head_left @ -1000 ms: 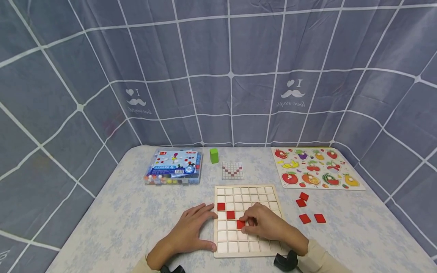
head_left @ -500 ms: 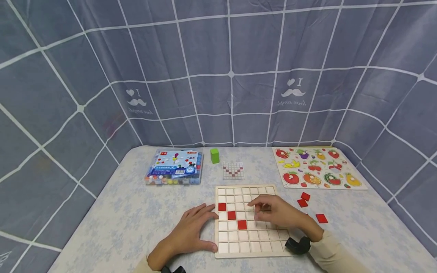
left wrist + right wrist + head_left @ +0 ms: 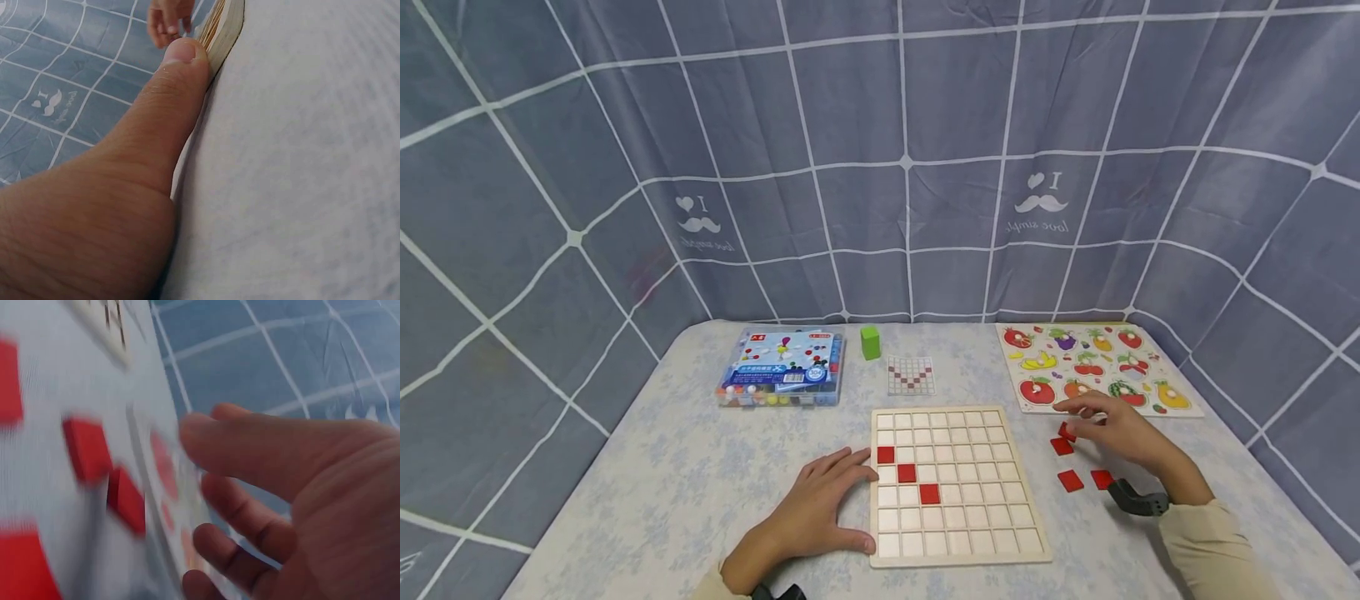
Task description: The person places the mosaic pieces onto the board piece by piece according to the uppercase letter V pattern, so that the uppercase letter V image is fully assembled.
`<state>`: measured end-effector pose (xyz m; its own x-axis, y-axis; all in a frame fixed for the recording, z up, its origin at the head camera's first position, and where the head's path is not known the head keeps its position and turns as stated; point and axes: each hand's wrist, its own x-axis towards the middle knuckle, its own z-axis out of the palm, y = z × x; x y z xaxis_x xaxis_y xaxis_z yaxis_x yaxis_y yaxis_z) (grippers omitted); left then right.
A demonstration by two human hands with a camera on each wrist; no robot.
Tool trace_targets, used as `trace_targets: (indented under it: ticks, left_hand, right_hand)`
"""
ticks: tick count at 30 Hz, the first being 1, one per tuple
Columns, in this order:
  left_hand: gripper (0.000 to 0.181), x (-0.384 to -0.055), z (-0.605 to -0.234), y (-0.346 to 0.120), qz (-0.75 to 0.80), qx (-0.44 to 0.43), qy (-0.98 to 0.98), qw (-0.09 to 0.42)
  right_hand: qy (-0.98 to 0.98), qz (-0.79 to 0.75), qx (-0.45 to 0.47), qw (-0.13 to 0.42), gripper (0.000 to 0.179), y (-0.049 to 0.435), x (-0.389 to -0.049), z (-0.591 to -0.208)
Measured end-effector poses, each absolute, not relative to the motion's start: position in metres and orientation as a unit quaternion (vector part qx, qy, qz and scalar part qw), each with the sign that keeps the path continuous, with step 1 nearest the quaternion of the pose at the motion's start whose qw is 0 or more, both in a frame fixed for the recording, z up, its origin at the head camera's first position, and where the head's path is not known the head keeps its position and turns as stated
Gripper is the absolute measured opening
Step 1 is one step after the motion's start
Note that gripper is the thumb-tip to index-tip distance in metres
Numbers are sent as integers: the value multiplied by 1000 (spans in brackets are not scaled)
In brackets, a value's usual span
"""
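Observation:
A wooden grid board (image 3: 970, 492) lies on the table, with red square tiles in three of its cells, stepping down diagonally from a tile (image 3: 886, 455) at the left edge. My left hand (image 3: 820, 508) rests beside the board, fingers spread; in the left wrist view its thumb (image 3: 172, 87) touches the board's edge (image 3: 228, 31). To the right, my right hand (image 3: 1116, 433) hovers over loose red tiles, fingers bent loosely. In the right wrist view nothing is between its fingers (image 3: 234, 444), and the nearest tiles (image 3: 126, 499) are apart from them.
Behind the board lies a small card (image 3: 911, 376) printed with a V pattern on a grid. A green block (image 3: 870, 342) and a plastic box (image 3: 782, 367) stand back left. A fruit puzzle board (image 3: 1030, 408) lies back right, partly behind my right hand.
My right hand has left the third red tile in its cell, lifted off the board and moved right to the loose tiles. My left hand has stayed in place.

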<state>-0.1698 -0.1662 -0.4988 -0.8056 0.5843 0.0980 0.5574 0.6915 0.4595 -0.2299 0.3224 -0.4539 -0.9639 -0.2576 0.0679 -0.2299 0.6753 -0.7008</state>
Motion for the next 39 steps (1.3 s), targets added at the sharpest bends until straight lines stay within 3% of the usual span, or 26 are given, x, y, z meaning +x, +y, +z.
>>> trace_targets:
  ticks: [7, 15, 39]
  left_hand:
    - [80, -170, -498, -167, 250, 310, 917, 32]
    - [75, -170, -497, -166, 251, 313, 915, 32]
    - [75, -170, -497, -167, 253, 317, 914, 30]
  right_hand:
    - [918, -366, -131, 81, 49, 342, -230, -470]
    - [936, -318, -149, 20, 38, 339, -229, -480]
    - [933, -334, -133, 6, 33, 335, -228, -485]
